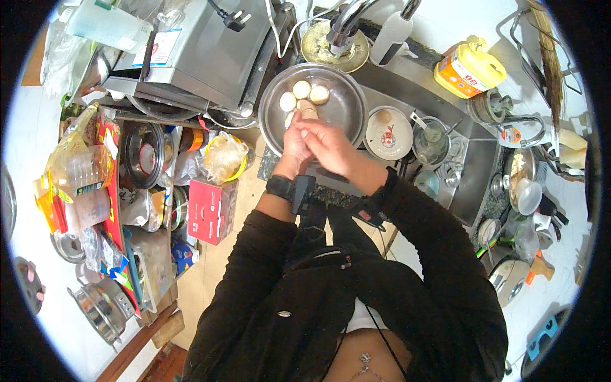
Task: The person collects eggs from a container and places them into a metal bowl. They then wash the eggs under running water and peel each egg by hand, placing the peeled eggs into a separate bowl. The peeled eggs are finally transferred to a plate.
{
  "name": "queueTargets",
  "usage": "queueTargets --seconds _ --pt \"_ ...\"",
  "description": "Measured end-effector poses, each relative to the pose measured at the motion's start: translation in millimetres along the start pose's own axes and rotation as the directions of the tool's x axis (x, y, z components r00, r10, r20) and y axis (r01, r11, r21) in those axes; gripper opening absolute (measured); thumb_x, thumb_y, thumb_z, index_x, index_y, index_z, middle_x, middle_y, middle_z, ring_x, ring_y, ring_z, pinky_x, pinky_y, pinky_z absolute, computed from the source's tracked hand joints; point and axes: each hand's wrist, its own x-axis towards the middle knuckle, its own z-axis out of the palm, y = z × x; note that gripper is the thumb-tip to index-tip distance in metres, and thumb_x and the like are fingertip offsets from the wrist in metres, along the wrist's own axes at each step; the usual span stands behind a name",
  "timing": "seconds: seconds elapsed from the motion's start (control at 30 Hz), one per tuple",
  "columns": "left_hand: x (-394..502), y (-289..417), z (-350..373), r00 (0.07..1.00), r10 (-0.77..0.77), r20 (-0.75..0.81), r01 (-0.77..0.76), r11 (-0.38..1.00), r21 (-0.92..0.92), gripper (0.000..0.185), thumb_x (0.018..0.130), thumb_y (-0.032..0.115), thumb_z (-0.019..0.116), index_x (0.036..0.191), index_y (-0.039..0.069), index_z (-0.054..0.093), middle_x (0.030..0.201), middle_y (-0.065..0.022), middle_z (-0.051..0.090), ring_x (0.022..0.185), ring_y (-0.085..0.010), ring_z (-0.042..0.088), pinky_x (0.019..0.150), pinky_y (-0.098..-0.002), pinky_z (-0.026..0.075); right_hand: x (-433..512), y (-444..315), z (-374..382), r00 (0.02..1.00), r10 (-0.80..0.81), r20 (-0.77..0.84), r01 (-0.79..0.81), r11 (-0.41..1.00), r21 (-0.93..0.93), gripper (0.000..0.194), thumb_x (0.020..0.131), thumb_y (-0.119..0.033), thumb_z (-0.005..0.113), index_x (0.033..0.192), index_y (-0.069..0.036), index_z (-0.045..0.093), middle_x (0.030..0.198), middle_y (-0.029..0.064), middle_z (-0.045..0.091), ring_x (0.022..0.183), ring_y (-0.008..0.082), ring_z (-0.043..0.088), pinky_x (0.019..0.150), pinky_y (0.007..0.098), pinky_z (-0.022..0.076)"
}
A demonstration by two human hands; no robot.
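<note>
My left hand (297, 145) and my right hand (330, 147) are pressed together over the near rim of a wide metal basin (351, 88). The fingers overlap, and whatever may be between the palms is hidden. Just beyond the fingertips, in the basin, lies a light brown egg-like thing (308, 111), partly covered. Several paler round things, which look like eggs, rest behind it, such as one (301, 90) near the basin's middle and another (319, 95) to its right. A patterned plate (396, 143) right of the basin holds a brownish round thing (383, 116).
The basin sits beneath a chrome faucet (341, 33), beside a steel sink (477, 162). Right of the plate, a metal pot (432, 141) holds a glass. A yellow bottle (470, 69) stands behind the sink. Left are a metal appliance (205, 57), crowded shelves and a red box (212, 210).
</note>
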Motion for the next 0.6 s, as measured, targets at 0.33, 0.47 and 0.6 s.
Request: queueTargets --seconds 0.33,0.47,0.6 --pt "-10 -12 43 0.969 0.216 -0.116 -0.131 0.858 0.497 0.034 0.091 0.036 0.035 0.103 0.006 0.048 0.070 -0.0021 0.051 0.054 -0.0119 0.047 0.044 -0.0245 0.038 36 17 -13 0.977 0.191 -0.096 -0.187 0.981 0.048 0.041 0.091 -0.032 0.035 0.107 0.001 0.053 0.101 0.0131 0.057 0.094 0.0193 0.054 0.085 0.0309 0.0382" --pt "-15 -10 61 0.946 0.293 -0.138 -0.162 0.797 0.581 0.033 0.093 0.032 0.026 0.094 0.007 0.049 0.057 -0.0015 0.047 0.035 -0.0084 0.035 0.030 -0.0205 0.024 45 29 -23 0.912 0.409 -0.032 -0.367 0.849 0.380 0.041 0.090 -0.035 0.039 0.099 0.001 0.055 0.083 0.0100 0.060 0.078 0.0151 0.055 0.071 0.0266 0.0437" --pt "-11 -2 65 0.887 0.425 -0.181 -0.311 0.839 0.447 0.040 0.093 0.035 0.026 0.095 0.004 0.050 0.067 -0.0019 0.052 0.047 -0.0099 0.045 0.038 -0.0213 0.034 32 20 9 0.883 0.154 -0.444 -0.086 0.982 0.171 0.043 0.087 -0.038 0.039 0.093 0.000 0.056 0.080 0.0176 0.059 0.079 0.0326 0.059 0.070 0.0365 0.0447"
